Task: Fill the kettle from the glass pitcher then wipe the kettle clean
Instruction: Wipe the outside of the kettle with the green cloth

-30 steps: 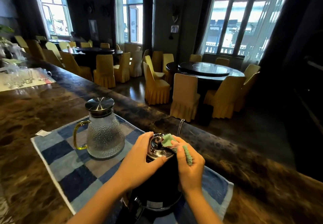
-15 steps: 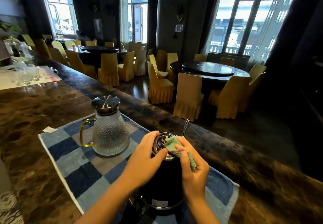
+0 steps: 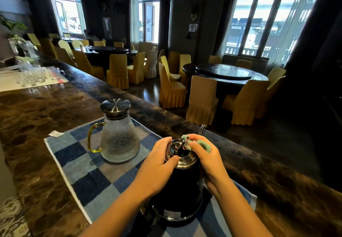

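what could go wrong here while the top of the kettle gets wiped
The kettle stands close to the far edge of the counter; a hard push from the right hand with the green cloth might slide or tip it that way, though the left hand steadies its top. The glass pitcher stands just left of that hand on the checked mat, so a wide sweep could knock it.

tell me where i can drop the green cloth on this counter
Free: the checked mat squares in front of the pitcher, left of the left hand; bare counter between the mat and the glasses; counter right of the kettle. Crowded: around the kettle top, where the right hand pinches the green cloth.
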